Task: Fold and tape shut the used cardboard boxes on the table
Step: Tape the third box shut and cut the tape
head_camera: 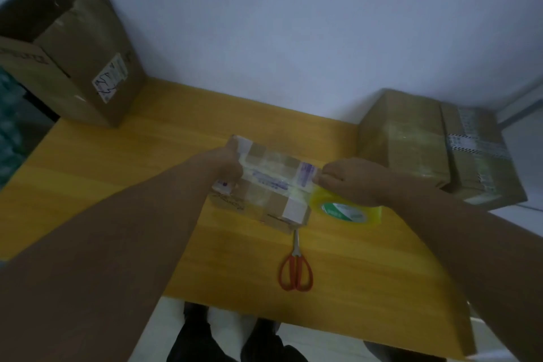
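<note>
A small flat cardboard box (264,185) with old tape and labels lies in the middle of the yellow table (117,185). My left hand (227,163) grips its left end. My right hand (349,181) holds a roll of clear tape with a green core (346,210) at the box's right end, fingers curled over the roll. A strip of clear tape appears to run from the roll across the box top. Red-handled scissors (296,266) lie shut on the table just in front of the box.
A tall open cardboard box (73,62) stands at the table's back left corner. Two taped cardboard boxes (435,147) sit side by side at the back right. A white wall rises behind the table. My dark shoes show below the front edge.
</note>
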